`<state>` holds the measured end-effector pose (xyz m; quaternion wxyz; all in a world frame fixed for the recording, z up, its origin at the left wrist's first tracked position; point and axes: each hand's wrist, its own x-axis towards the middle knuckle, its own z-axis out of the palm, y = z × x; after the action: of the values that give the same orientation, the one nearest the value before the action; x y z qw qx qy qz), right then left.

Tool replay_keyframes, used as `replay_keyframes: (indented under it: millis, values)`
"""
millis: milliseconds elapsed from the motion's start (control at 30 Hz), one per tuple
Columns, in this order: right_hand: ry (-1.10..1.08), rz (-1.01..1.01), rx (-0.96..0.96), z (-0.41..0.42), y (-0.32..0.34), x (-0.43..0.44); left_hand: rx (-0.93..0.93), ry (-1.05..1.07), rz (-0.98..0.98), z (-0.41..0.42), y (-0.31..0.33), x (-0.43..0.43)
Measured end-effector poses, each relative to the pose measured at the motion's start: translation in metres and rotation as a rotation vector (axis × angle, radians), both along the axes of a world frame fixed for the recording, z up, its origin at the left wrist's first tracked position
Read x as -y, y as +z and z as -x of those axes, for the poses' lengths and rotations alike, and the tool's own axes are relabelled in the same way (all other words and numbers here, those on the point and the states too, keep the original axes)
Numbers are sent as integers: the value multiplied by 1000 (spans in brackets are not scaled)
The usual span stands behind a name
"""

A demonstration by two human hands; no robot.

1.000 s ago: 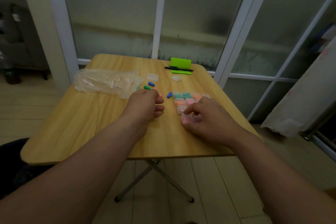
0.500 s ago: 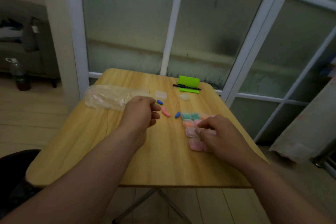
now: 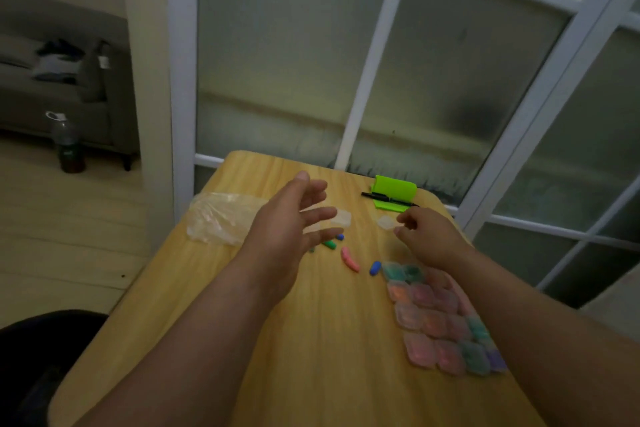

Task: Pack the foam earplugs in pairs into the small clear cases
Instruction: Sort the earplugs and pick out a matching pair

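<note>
Loose foam earplugs lie mid-table: a green one (image 3: pixel 329 245), a small blue one (image 3: pixel 340 236), a pink one (image 3: pixel 349 259) and another blue one (image 3: pixel 375 268). A block of filled clear cases (image 3: pixel 440 319) sits at the right, partly under my right forearm. My left hand (image 3: pixel 287 229) hovers with fingers spread, holding nothing, just over an empty clear case (image 3: pixel 343 217). My right hand (image 3: pixel 424 236) pinches a second small clear case (image 3: pixel 385 222) at its fingertips, near the table's far side.
A crumpled clear plastic bag (image 3: pixel 221 220) lies at the far left of the wooden table (image 3: pixel 329 374). A green stand (image 3: pixel 394 191) with a black pen (image 3: pixel 379 197) is at the far edge, by the glass door. A bottle (image 3: pixel 67 146) stands on the floor.
My left hand rose from the table and opened its fingers. My right hand left the filled cases and reached forward to the empty case at the back. The view tilted upward.
</note>
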<state>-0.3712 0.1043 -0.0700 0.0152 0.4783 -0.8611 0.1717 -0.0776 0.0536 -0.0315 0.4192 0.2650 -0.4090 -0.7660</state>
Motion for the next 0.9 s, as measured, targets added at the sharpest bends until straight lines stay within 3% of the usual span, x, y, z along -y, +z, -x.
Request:
replay_keyframes:
  millis: [300,433,633,800,900]
  values:
    - [42,-292,-67,9,0,59,-1,9,30,1,0,6]
    - [57,-271,-106,-6,-2,59,49,-5,36,0,2,0]
    - [77,49,32,-51,18,14,173,-83,126,-7,3,-23]
    - [193,406,277,-118,24,-53,403,-242,268,-21,-12,-55]
    - [244,520,465,-158,11,-95,427,-301,245,-36,-22,-77]
